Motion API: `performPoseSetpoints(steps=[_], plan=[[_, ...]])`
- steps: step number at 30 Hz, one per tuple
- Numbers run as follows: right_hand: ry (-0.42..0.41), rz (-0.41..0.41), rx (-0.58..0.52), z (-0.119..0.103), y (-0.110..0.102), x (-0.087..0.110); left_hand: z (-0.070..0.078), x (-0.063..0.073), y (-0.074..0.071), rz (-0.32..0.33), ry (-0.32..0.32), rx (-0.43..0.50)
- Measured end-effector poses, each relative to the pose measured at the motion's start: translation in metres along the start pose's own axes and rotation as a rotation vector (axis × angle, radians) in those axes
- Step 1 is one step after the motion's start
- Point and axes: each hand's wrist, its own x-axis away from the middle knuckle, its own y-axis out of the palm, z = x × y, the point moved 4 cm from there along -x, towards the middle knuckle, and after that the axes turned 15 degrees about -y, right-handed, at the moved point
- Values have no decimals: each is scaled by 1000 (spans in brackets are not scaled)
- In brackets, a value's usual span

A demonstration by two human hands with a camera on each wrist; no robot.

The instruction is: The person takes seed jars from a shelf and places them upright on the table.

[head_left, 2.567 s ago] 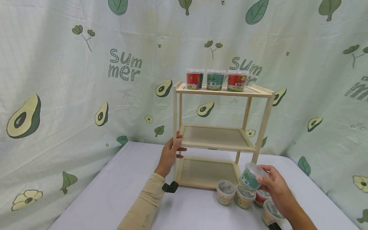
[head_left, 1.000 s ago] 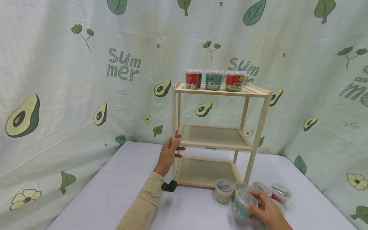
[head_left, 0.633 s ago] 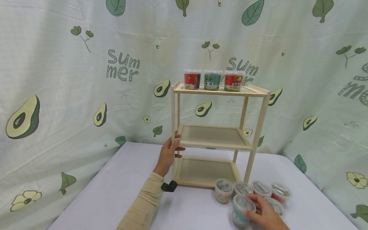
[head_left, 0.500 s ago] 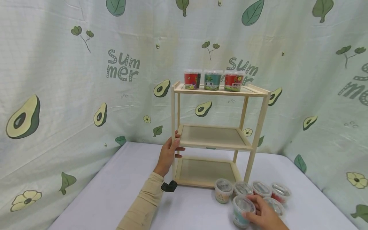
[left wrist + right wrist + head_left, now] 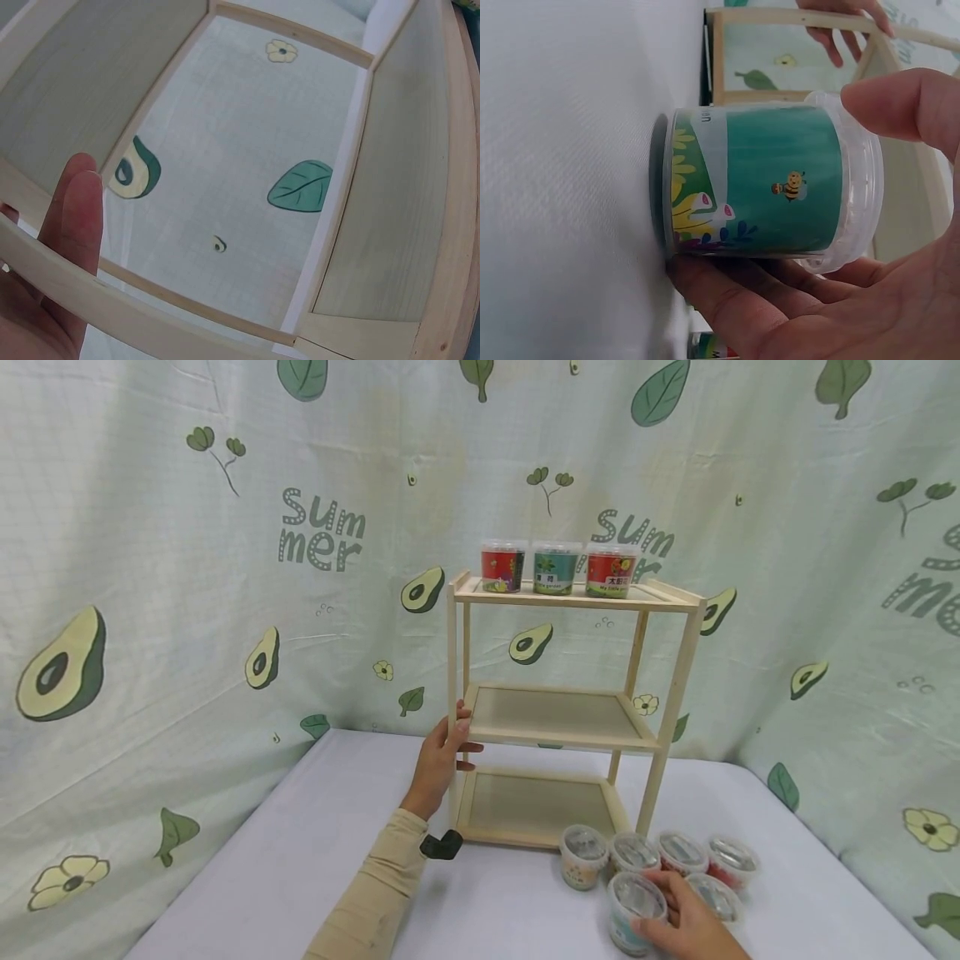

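Note:
A three-tier wooden shelf stands on the table, its lower two boards bare. My left hand holds its front left post, thumb and fingers on either side; the left wrist view shows fingers reaching past the post. At the lower right, my right hand grips a teal-labelled plastic tub with a clear lid. In the right wrist view this tub is upright with its base on or just at the white cloth, thumb near the lid and fingers along the other side.
Three labelled tubs stand on the top board: a red one, a teal one and another red one. Several lidded tubs cluster by the shelf's right front leg, including a cream one and a red one. A printed curtain hangs behind.
My right hand has brought the teal tub down from beside the shelf's right leg to the table, in front of the other tubs. My left hand stays on the post.

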Motion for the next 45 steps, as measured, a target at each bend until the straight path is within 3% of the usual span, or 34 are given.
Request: performPoseSetpoints(steps=[6, 14, 21, 32, 45], plan=[[-12, 7, 5, 2, 3, 0, 0, 0, -3, 6, -5, -5], [139, 72, 144, 3, 8, 0, 2, 1, -7, 10, 4, -9], [190, 39, 270, 4, 6, -1, 1, 0, -9, 0, 8, 6], [238, -11, 301, 11, 3, 0, 9, 4, -8, -7, 6, 24], [241, -50, 548, 1, 3, 5, 1, 1, -10, 26, 9, 10]])
